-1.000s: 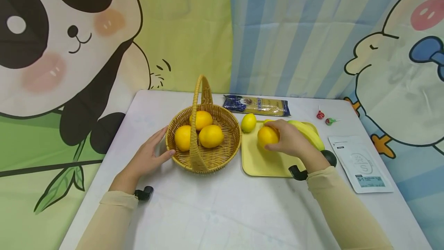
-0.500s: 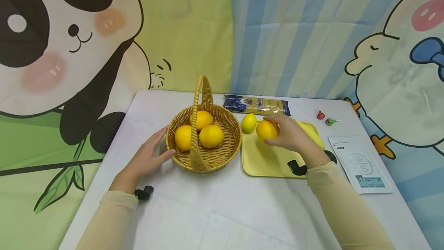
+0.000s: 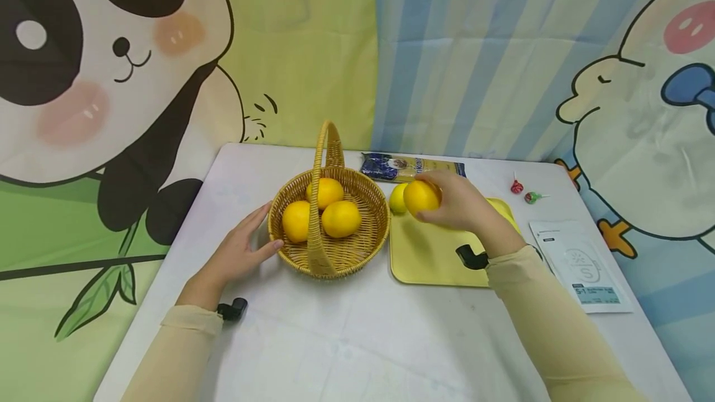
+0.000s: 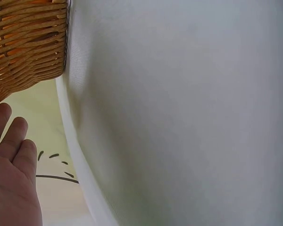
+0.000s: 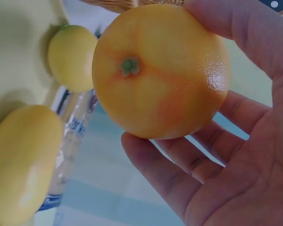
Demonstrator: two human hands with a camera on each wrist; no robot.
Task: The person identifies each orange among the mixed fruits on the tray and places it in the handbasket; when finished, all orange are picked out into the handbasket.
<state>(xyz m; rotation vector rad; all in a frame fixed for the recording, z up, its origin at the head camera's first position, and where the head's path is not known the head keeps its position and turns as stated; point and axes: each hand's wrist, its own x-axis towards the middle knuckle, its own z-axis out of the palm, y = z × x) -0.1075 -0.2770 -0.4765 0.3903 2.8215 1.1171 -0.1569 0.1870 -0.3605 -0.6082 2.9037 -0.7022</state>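
Observation:
My right hand (image 3: 460, 200) holds an orange (image 3: 421, 198) above the yellow tray (image 3: 436, 259). In the right wrist view, thumb and fingertips sit around the orange (image 5: 160, 70), its green stem end showing. A lemon (image 3: 398, 200) lies just behind it at the tray's back left corner. The wicker basket (image 3: 357, 253) stands left of the tray with three orange-yellow fruits (image 3: 341, 219) inside and its handle upright. At the basket's left side rests my left hand (image 3: 237, 253), fingers extended and thumb at the rim. The left wrist view shows the basket's woven side (image 4: 33, 47) above the fingers.
A blue and gold packet (image 3: 413, 167) lies behind the tray. Two lollipops (image 3: 516, 186) and a white pouch (image 3: 581, 265) are on the right. A large yellow fruit (image 5: 23, 165) appears in the right wrist view. Printed curtains (image 3: 463, 54) stand behind the table.
My right hand has lifted the orange from the tray area and moved it up and left, partly in front of the lemon. The left hand and basket have stayed put.

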